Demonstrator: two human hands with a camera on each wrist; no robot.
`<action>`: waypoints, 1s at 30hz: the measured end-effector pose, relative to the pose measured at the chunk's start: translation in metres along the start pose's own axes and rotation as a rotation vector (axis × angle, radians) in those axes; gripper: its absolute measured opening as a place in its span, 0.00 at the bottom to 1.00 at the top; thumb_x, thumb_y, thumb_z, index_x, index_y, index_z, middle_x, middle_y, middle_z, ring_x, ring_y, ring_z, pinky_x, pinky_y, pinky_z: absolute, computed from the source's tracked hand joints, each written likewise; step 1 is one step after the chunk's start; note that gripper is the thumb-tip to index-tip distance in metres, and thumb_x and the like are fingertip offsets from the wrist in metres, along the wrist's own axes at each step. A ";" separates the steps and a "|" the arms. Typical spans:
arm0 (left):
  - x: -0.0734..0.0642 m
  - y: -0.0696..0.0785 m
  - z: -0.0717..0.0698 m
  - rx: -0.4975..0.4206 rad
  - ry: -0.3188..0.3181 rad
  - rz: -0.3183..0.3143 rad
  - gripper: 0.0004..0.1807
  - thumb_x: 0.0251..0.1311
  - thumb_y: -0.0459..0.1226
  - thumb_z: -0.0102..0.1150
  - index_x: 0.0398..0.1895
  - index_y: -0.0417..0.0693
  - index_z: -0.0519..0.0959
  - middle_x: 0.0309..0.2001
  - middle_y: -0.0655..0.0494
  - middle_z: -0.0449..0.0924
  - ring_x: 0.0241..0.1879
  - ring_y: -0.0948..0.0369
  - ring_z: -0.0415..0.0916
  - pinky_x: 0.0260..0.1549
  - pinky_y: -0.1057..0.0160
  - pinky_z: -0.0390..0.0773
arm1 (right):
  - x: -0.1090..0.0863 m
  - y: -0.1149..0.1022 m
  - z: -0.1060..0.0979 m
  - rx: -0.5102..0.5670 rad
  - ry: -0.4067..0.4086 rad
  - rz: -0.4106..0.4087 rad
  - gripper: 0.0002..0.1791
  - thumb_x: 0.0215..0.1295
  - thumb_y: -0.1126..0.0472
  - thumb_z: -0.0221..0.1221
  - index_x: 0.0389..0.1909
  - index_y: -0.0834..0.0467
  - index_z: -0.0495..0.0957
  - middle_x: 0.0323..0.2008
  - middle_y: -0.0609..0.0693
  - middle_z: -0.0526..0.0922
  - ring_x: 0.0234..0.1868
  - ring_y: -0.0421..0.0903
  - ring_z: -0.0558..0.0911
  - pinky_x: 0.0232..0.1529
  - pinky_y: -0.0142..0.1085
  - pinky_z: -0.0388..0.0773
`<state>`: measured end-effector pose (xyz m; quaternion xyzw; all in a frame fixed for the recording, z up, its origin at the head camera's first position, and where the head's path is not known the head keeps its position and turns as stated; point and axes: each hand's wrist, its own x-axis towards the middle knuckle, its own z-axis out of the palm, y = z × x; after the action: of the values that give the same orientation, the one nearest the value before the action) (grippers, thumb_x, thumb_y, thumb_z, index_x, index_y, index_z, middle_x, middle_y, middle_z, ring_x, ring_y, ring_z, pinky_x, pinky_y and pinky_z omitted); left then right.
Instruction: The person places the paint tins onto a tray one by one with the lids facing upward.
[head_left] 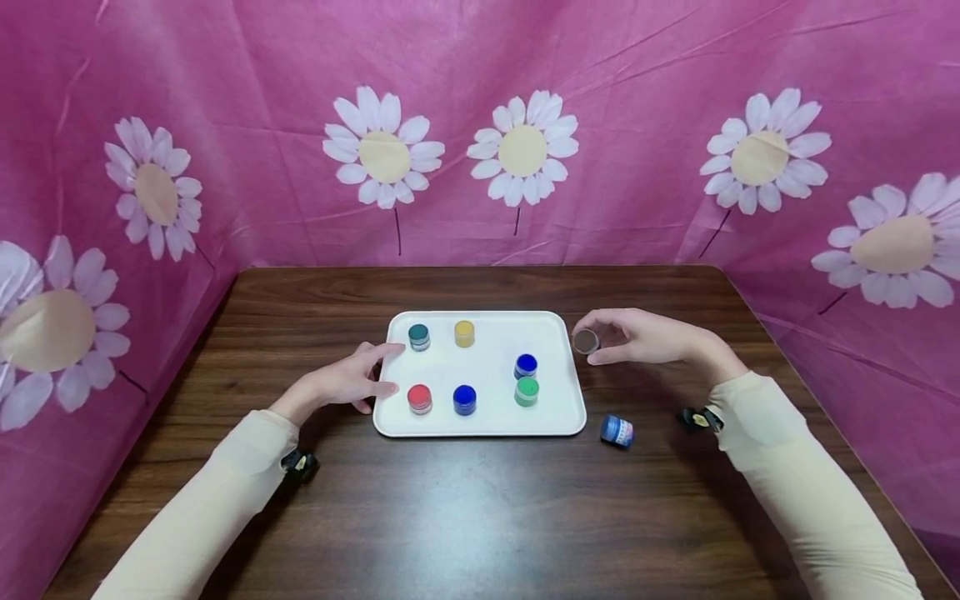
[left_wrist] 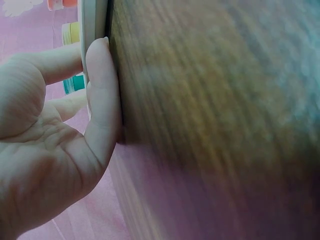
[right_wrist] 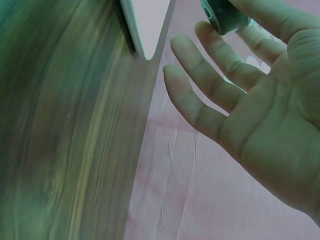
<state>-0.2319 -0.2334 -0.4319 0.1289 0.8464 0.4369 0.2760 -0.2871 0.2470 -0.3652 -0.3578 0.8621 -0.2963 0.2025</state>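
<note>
At the left end of the white tray (head_left: pixel 491 417), my left hand (head_left: pixel 351 375) holds the rim, thumb and index finger over the edge. The left wrist view shows other fingers (left_wrist: pixel 102 95) along the rim's outer side. Just off the tray's right edge, my right hand (head_left: pixel 637 335) pinches a small brown paint jar (head_left: pixel 586 341) between thumb and fingertips. In the right wrist view this jar (right_wrist: pixel 225 15) is partly cut off at the top. On the tray stand paint jars: dark green (head_left: pixel 419 337), yellow (head_left: pixel 464 333), red (head_left: pixel 420 398), two blue (head_left: pixel 464 399) (head_left: pixel 526 365) and light green (head_left: pixel 527 391).
Another blue paint jar (head_left: pixel 617 431) lies on its side on the wooden table (head_left: pixel 465 517), right of the tray's near corner. A pink cloth (head_left: pixel 615 225) printed with white flowers hangs behind and on both sides of the table.
</note>
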 end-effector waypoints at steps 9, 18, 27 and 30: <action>0.001 0.000 0.000 0.002 -0.004 -0.002 0.40 0.71 0.34 0.60 0.80 0.43 0.51 0.57 0.35 0.51 0.49 0.45 0.69 0.29 0.53 0.88 | 0.036 -0.007 0.006 -0.019 -0.039 -0.021 0.24 0.66 0.53 0.68 0.61 0.52 0.77 0.52 0.45 0.80 0.50 0.47 0.78 0.53 0.47 0.80; 0.001 -0.001 -0.001 -0.002 -0.006 -0.001 0.40 0.71 0.34 0.60 0.80 0.44 0.51 0.58 0.35 0.51 0.51 0.44 0.68 0.30 0.53 0.88 | 0.064 -0.011 0.013 -0.029 -0.109 0.018 0.25 0.67 0.51 0.68 0.62 0.51 0.76 0.54 0.45 0.80 0.50 0.46 0.81 0.51 0.42 0.81; 0.001 -0.002 -0.001 0.001 0.002 0.001 0.40 0.71 0.34 0.60 0.79 0.44 0.51 0.57 0.35 0.51 0.49 0.45 0.69 0.29 0.53 0.88 | 0.084 0.005 0.028 -0.062 -0.187 -0.022 0.24 0.69 0.57 0.66 0.63 0.57 0.76 0.57 0.51 0.80 0.48 0.47 0.80 0.53 0.43 0.79; 0.001 -0.002 -0.001 0.004 0.005 0.005 0.39 0.71 0.34 0.60 0.79 0.43 0.51 0.57 0.35 0.51 0.50 0.45 0.68 0.28 0.53 0.88 | 0.086 0.012 0.030 -0.052 -0.183 -0.021 0.24 0.69 0.57 0.66 0.63 0.59 0.76 0.57 0.52 0.79 0.49 0.48 0.79 0.54 0.45 0.78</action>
<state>-0.2331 -0.2346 -0.4337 0.1305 0.8477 0.4362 0.2723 -0.3331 0.1795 -0.4066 -0.3977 0.8435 -0.2420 0.2677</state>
